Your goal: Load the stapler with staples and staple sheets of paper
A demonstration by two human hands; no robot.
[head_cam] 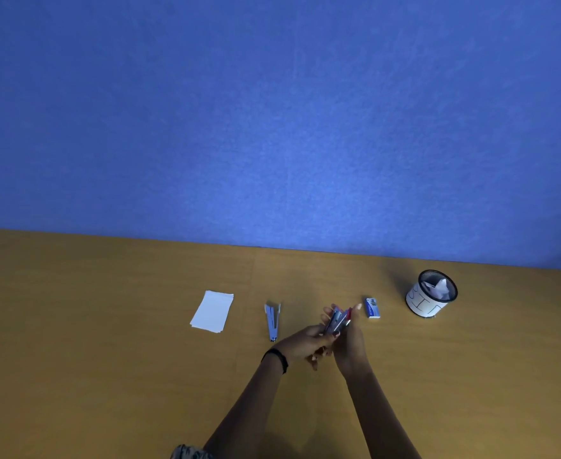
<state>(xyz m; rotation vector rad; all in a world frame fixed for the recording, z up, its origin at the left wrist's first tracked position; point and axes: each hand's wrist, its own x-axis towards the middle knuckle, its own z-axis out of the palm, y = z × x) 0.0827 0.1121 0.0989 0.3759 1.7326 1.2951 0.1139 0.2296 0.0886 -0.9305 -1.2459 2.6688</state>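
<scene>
A smooth, tan wood-grain desk (106,359) fills the near half of the view and meets a blue partition (272,111) with a felt-like weave at its far edge. Above the desk's middle, the left hand (305,344), with a black wristband (277,359), and the right hand (350,342) both curl around a stapler (337,321) of grey metal with red parts, holding it tilted off the surface. Just right of it lies a small blue-and-white box of staples (372,308). To the left, a slim silver tool (272,321) tapers toward the near side, and farther left lies a neat rectangular stack of white paper (212,311). At far right stands a round black mesh cup (431,293), wrapped in a white paper band, with crumpled white paper inside.
</scene>
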